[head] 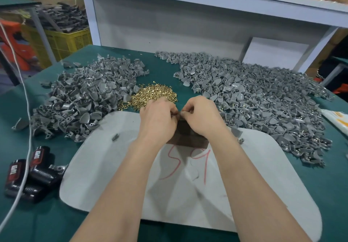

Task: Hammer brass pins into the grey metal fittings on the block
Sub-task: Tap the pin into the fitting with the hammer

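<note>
A white cable (24,98) trails down the far left of a green-covered table (37,223), crossing two black battery packs (32,174) that lie side by side. Beyond them, the left heap of grey fittings (79,98) spreads across the cloth, and one loose fitting (115,137) lies apart on a pale grey mat (98,176) bearing red marks. At centre, a pile of brass pins (154,94) sits between the two heaps, just beyond the person's hands. The left hand (160,123) and right hand (204,119) meet fingertip to fingertip above the far end of a dark block (188,140), which rests on the mat. Both hands have their fingers curled in, pinching a small grey fitting (181,114) between them; whether a pin is also in that pinch cannot be told. To the right, the larger right heap of grey fittings (263,98), a few near the hand glinting brass, reaches toward a white packet (337,119) at the table's right edge.
</note>
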`<state>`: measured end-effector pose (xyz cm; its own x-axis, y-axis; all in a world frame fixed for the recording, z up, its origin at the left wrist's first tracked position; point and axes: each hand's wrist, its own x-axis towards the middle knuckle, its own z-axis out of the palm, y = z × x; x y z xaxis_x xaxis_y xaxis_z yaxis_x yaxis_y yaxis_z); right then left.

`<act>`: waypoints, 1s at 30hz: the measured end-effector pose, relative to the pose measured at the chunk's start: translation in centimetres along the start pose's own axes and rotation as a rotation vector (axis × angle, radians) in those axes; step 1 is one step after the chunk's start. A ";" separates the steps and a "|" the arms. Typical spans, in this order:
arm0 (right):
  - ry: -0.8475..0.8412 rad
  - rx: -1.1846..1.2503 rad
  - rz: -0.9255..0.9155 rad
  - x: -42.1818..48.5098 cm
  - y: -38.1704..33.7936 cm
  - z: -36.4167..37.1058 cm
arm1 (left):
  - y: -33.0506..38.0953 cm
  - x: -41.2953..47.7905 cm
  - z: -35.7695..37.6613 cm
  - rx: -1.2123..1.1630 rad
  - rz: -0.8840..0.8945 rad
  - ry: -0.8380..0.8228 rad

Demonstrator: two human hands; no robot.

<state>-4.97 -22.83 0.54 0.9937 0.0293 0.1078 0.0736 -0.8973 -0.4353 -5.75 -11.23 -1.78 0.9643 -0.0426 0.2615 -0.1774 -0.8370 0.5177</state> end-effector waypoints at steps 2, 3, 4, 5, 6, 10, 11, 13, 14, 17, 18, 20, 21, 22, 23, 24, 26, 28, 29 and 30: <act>0.058 0.019 -0.037 -0.6 0.4 0.4 | -0.1 0.0 0.0 -0.008 -0.004 0.003; 0.097 0.049 -0.049 -0.9 0.8 0.3 | -0.1 0.0 0.0 -0.014 -0.006 0.005; 0.151 0.086 -0.036 -1.2 1.4 0.0 | -0.2 0.0 0.0 -0.022 -0.008 0.004; 0.213 0.108 0.005 -1.4 2.2 -0.4 | -0.2 0.0 0.0 -0.031 -0.008 0.003; 0.258 0.097 0.066 -1.6 3.3 -0.9 | -0.2 0.0 0.0 -0.039 -0.009 0.000; -0.003 -0.185 0.329 -1.9 5.9 -1.5 | -0.1 0.1 0.0 -0.055 -0.025 -0.013; -0.054 -0.208 0.339 -1.8 5.9 -1.3 | -0.1 0.1 0.0 -0.059 -0.029 -0.012; -0.104 -0.226 0.320 -1.3 5.7 -1.2 | -0.1 0.1 -0.1 -0.083 -0.036 -0.013; -0.132 -0.233 0.309 -1.1 5.6 -1.1 | -0.1 0.0 -0.2 -0.100 -0.039 -0.014; -0.155 -0.218 0.322 -0.8 5.6 -0.7 | -0.1 -0.1 -0.4 -0.133 -0.045 -0.011; -0.149 -0.200 0.333 -0.7 5.6 -0.7 | -0.1 -0.1 -0.4 -0.137 -0.048 -0.011; -0.124 -0.111 0.357 -0.7 5.8 -0.9 | -0.1 -0.1 -0.4 -0.146 -0.052 -0.013; -0.094 -0.040 0.370 -0.6 6.0 -1.1 | -0.1 -0.1 -0.4 -0.148 -0.052 -0.011; -0.052 0.026 0.377 -0.7 6.0 -1.6 | -0.1 -0.1 -0.4 -0.150 -0.053 -0.007; -0.011 0.081 0.372 -1.0 6.0 -2.0 | -0.2 -0.1 -0.4 -0.150 -0.055 0.000; 0.026 0.145 0.355 -1.3 6.0 -2.4 | -0.2 0.0 -0.4 -0.146 -0.056 0.010; 0.043 0.274 0.290 -2.0 6.0 -3.1 | -0.4 0.1 -0.2 -0.133 -0.054 0.028; 0.000 0.300 0.193 -2.8 5.6 -3.5 | -0.5 0.2 -0.1 -0.136 -0.049 0.037; 0.003 0.258 0.128 -3.1 5.3 -3.5 | -0.6 0.2 -0.1 -0.138 -0.047 0.041; 0.058 0.192 0.055 -3.3 5.0 -3.5 | -0.6 0.2 -0.1 -0.133 -0.047 0.043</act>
<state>-8.18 -28.90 1.13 0.9906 -0.0476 0.1284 0.0400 -0.7961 -0.6038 -5.49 -10.72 -1.99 0.9635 0.0208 0.2670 -0.1591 -0.7574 0.6333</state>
